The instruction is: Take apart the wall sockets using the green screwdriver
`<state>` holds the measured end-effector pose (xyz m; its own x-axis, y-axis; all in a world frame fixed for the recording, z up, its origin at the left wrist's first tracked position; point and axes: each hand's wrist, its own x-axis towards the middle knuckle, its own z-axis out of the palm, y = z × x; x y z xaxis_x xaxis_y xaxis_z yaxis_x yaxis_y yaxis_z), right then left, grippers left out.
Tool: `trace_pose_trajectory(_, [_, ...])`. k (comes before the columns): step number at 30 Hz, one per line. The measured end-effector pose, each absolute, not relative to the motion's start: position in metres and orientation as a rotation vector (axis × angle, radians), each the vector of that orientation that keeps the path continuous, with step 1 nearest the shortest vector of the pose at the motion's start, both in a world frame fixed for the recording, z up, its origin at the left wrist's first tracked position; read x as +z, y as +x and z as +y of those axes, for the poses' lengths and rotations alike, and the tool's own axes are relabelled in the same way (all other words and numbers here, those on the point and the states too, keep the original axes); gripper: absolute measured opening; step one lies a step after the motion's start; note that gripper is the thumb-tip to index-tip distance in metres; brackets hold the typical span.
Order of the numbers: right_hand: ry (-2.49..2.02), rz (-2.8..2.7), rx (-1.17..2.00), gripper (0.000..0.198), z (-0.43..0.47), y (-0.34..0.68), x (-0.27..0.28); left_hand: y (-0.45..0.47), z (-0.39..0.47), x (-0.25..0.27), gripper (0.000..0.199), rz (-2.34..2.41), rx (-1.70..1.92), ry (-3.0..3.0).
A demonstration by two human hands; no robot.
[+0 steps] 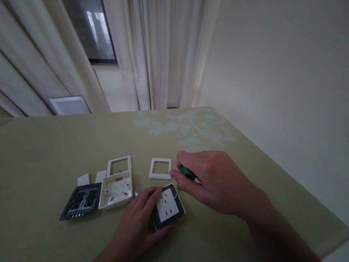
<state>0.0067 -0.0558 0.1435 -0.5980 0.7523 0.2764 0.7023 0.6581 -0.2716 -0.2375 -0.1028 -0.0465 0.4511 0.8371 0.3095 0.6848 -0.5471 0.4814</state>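
A wall socket with a white slotted face and a dark surround lies on the table in front of me. My left hand grips it along its left side, fingers over the top edge and thumb along the bottom. In my right hand is a screwdriver with a green handle. Its thin shaft slants down to the right part of the socket's face, and the tip meets the edge of the white panel. Just beyond the socket lies a white square frame.
Left of my hands sits a white mounting box, with another white frame behind it. A dark switch module lies farther left, near small white plates. The green tablecloth ends at a wall on the right.
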Motion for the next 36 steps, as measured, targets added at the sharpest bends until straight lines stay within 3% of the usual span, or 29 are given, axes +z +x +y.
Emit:
trace_pose_trajectory(3, [-1.045,-2.518,0.327,0.005,-0.057,0.007,0.146,-0.237,-0.102,-0.046,0.088,1.295,0.76,2.413])
trace_pose_trajectory(6, [-1.147,-2.489,0.265,0.011,-0.056,0.007,0.147,-0.237,-0.103,-0.046,0.09,1.309,0.746,2.409])
trace_pose_trajectory(9, [-1.308,-2.436,0.147,0.042,-0.053,0.008,0.146,-0.237,-0.103,-0.046,0.092,1.327,0.746,2.403])
trace_pose_trajectory(11, [-1.224,-2.469,0.189,0.036,-0.053,0.008,0.147,-0.237,-0.103,-0.047,0.092,1.333,0.756,2.402])
trace_pose_trajectory(13, [-1.049,-2.53,0.279,0.017,-0.053,0.009,0.148,-0.237,-0.103,-0.047,0.091,1.326,0.766,2.398])
trace_pose_trajectory(17, [-1.118,-2.505,0.18,0.017,-0.053,0.007,0.146,-0.237,-0.102,-0.046,0.089,1.315,0.775,2.393])
trace_pose_trajectory(20, [-1.27,-2.43,-0.043,0.039,-0.051,0.005,0.141,-0.237,-0.103,-0.043,0.091,1.323,0.765,2.383])
trace_pose_trajectory(25, [-1.009,-2.396,-0.085,0.025,-0.051,0.006,0.141,-0.237,-0.102,-0.039,0.089,1.297,0.767,2.317])
trace_pose_trajectory(36, [-0.791,-2.372,-0.073,0.03,-0.053,-0.021,0.118,-0.232,-0.102,-0.039,0.085,1.221,0.863,2.242])
